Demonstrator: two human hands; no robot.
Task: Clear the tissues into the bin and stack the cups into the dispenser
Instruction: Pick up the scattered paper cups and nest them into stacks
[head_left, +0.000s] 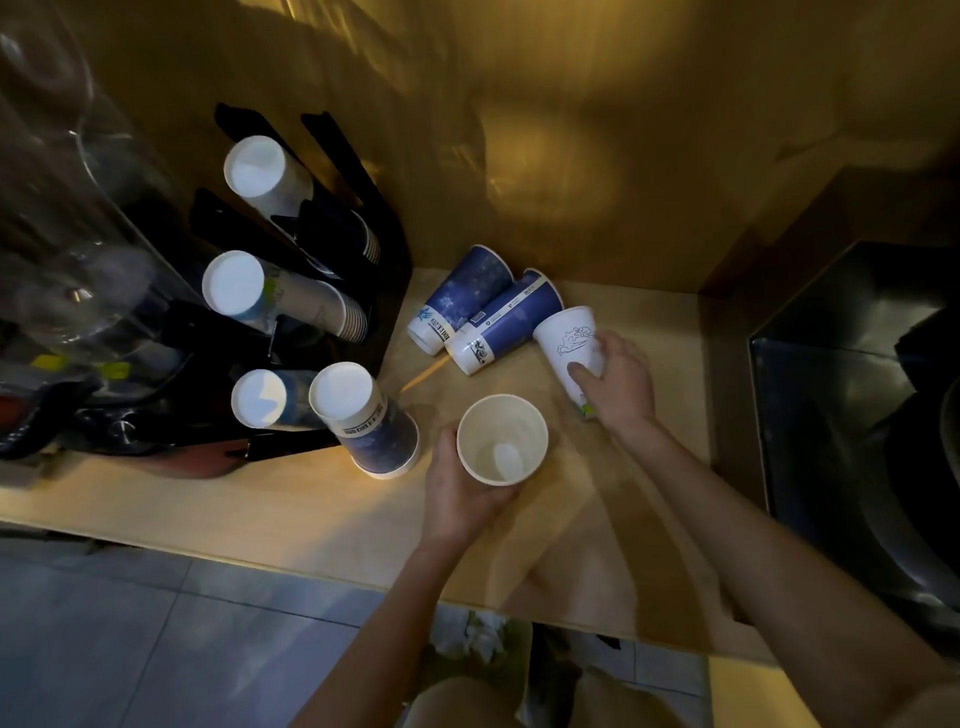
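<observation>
My left hand grips an upright white paper cup with its mouth facing up. Over to the right, an upside-down white cup with a blue drawing is held by my right hand. Two blue cups lie on their sides behind them. Another blue cup stands upside down beside the black cup dispenser, whose slots hold stacks of cups. Crumpled tissues lie in a bin below the counter edge.
The wooden counter ends at a golden back wall. A thin wooden stick lies near the blue cups. A dark metal box stands on the right. Glassware crowds the left side.
</observation>
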